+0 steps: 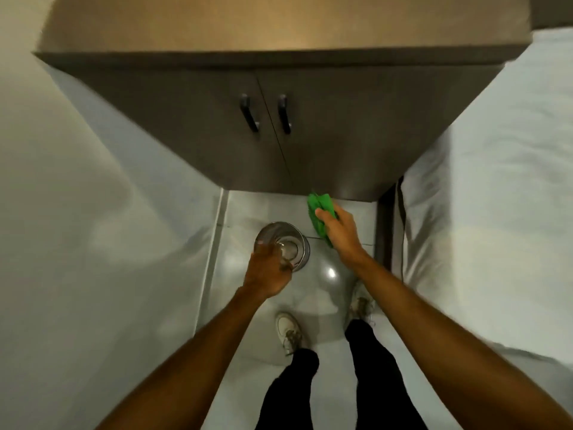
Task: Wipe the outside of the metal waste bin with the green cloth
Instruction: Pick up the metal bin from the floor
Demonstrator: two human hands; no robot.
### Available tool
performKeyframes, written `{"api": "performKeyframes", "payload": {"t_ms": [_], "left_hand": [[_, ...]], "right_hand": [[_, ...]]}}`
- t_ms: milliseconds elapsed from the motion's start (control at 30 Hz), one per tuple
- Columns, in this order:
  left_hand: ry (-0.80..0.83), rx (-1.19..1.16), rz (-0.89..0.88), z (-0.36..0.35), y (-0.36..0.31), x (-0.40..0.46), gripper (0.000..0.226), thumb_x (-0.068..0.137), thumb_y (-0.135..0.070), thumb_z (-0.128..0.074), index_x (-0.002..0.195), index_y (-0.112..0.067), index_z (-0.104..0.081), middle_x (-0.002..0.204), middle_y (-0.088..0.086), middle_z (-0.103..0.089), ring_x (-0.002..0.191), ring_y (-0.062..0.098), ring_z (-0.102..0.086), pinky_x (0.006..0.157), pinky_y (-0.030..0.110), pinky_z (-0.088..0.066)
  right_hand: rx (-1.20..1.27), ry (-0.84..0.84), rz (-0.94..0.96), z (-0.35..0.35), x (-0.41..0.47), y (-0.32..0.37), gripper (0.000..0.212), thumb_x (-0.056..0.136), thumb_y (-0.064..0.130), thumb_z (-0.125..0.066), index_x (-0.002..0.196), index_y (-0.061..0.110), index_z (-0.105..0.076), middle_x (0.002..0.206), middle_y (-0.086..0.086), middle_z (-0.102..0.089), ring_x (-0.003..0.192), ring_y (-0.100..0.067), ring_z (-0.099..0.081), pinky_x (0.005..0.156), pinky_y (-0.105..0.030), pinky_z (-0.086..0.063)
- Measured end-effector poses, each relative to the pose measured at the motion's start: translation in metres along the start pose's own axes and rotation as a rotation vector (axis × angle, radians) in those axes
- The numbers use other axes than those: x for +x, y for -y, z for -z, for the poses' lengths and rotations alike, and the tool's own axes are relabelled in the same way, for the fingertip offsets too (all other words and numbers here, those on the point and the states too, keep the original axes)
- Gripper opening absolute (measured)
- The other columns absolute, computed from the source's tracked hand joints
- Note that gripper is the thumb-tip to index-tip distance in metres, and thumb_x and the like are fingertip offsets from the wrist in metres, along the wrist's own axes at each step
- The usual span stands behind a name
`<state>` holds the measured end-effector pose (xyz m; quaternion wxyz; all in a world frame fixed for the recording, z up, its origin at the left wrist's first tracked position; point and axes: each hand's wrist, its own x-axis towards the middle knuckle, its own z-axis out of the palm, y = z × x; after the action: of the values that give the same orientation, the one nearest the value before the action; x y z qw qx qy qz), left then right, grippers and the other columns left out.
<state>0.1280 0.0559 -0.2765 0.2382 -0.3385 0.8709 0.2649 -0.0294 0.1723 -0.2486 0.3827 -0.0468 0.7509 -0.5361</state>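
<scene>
- One metal waste bin (286, 243) stood on the floor before a two-door cabinet (279, 125).
- One left hand (269, 268) gripped its rim.
- One right hand (339, 234) clutched one green cloth (319, 209) just beside it.

Left hand (269, 272) gripping metal waste bin (283, 243) rim, right hand (340, 232) clutching green cloth (321, 214) beside it

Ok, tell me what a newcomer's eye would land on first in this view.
The green cloth stands out most, bunched in the right hand just in front of the dark cabinet. Next comes the shiny metal waste bin on the pale floor, its rim gripped by the left hand. The cloth is not touching the bin.
</scene>
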Motion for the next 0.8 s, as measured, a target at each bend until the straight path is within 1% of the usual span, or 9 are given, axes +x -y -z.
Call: {"api": "performKeyframes", "payload": {"t_ms": [133, 233, 367, 467, 500, 567, 633, 733, 800], "left_hand": [[0.086, -0.084, 0.013, -0.108, 0.041, 0.091, 0.061, 0.085, -0.04, -0.062, 0.14, -0.015, -0.047, 0.141, 0.016, -0.053, 0.126, 0.035, -0.053, 0.101, 0.046, -0.049], [0.039, -0.13, 0.085, -0.184, 0.061, 0.154, 0.069, 0.081, -0.048, -0.067, 0.138, -0.014, -0.046, 0.136, 0.015, -0.056, 0.122, 0.035, -0.055, 0.1, 0.047, -0.05], [0.042, -0.031, 0.146, -0.265, 0.076, 0.215, 0.079, 0.076, -0.054, -0.072, 0.138, -0.013, -0.046, 0.13, 0.018, -0.062, 0.119, 0.039, -0.059, 0.097, 0.046, -0.051], [-0.089, -0.015, 0.156, -0.296, 0.079, 0.231, 0.046, 0.078, -0.035, -0.072, 0.114, -0.006, -0.065, 0.11, 0.019, -0.072, 0.103, 0.04, -0.068, 0.084, 0.04, -0.054], [-0.172, -0.029, 0.144, -0.299, 0.079, 0.231, 0.038, 0.076, -0.031, -0.072, 0.104, -0.005, -0.069, 0.101, 0.02, -0.074, 0.095, 0.04, -0.07, 0.079, 0.039, -0.055], [-0.271, -0.074, 0.096, -0.296, 0.085, 0.228, 0.037, 0.074, -0.039, -0.067, 0.09, -0.005, -0.074, 0.086, 0.019, -0.076, 0.079, 0.037, -0.072, 0.073, 0.038, -0.058], [-0.298, -0.098, 0.056, -0.29, 0.096, 0.221, 0.039, 0.077, -0.045, -0.06, 0.078, -0.008, -0.073, 0.074, 0.012, -0.074, 0.069, 0.031, -0.07, 0.066, 0.033, -0.056], [-0.341, -0.231, 0.09, -0.277, 0.123, 0.204, 0.014, 0.08, -0.026, -0.077, 0.078, -0.013, -0.073, 0.071, -0.005, -0.066, 0.066, 0.017, -0.066, 0.067, 0.023, -0.045], [-0.367, -0.408, 0.108, -0.266, 0.144, 0.192, 0.014, 0.076, -0.022, -0.083, 0.086, -0.02, -0.073, 0.078, -0.008, -0.068, 0.069, 0.013, -0.067, 0.071, 0.021, -0.05]], "right_hand": [[0.147, -0.107, -0.219, -0.013, 0.062, -0.147, 0.02, 0.098, 0.026, -0.064, 0.11, 0.043, -0.064, 0.104, 0.006, -0.071, 0.097, -0.014, -0.067, 0.085, -0.032, -0.055], [0.223, -0.154, -0.317, -0.021, 0.109, -0.243, 0.035, 0.098, 0.026, -0.064, 0.133, 0.028, -0.064, 0.111, 0.0, -0.071, 0.102, -0.018, -0.068, 0.097, -0.038, -0.054], [0.276, -0.171, -0.359, -0.034, 0.153, -0.335, 0.043, 0.096, 0.025, -0.066, 0.138, 0.02, -0.063, 0.123, -0.005, -0.072, 0.106, -0.022, -0.069, 0.099, -0.036, -0.055], [0.334, -0.206, -0.371, -0.039, 0.171, -0.374, 0.038, 0.094, 0.017, -0.068, 0.132, 0.016, -0.068, 0.117, -0.004, -0.074, 0.101, -0.019, -0.072, 0.086, -0.026, -0.057], [0.35, -0.222, -0.378, -0.038, 0.172, -0.381, 0.035, 0.094, 0.016, -0.068, 0.129, 0.017, -0.069, 0.114, -0.004, -0.075, 0.102, -0.022, -0.072, 0.088, -0.028, -0.057], [0.372, -0.25, -0.38, -0.036, 0.172, -0.386, 0.027, 0.093, 0.014, -0.068, 0.118, 0.023, -0.073, 0.107, -0.002, -0.076, 0.104, -0.025, -0.071, 0.095, -0.034, -0.057], [0.398, -0.292, -0.384, -0.031, 0.168, -0.389, 0.02, 0.093, 0.012, -0.068, 0.1, 0.03, -0.074, 0.091, 0.007, -0.078, 0.095, -0.021, -0.073, 0.087, -0.03, -0.059], [0.381, -0.318, -0.387, -0.026, 0.156, -0.389, 0.023, 0.093, 0.014, -0.068, 0.087, 0.036, -0.073, 0.072, 0.018, -0.076, 0.078, -0.01, -0.073, 0.068, -0.02, -0.058], [0.332, -0.305, -0.357, -0.028, 0.15, -0.39, 0.024, 0.094, 0.018, -0.067, 0.084, 0.039, -0.074, 0.073, 0.018, -0.076, 0.081, -0.012, -0.072, 0.07, -0.022, -0.058]]}}
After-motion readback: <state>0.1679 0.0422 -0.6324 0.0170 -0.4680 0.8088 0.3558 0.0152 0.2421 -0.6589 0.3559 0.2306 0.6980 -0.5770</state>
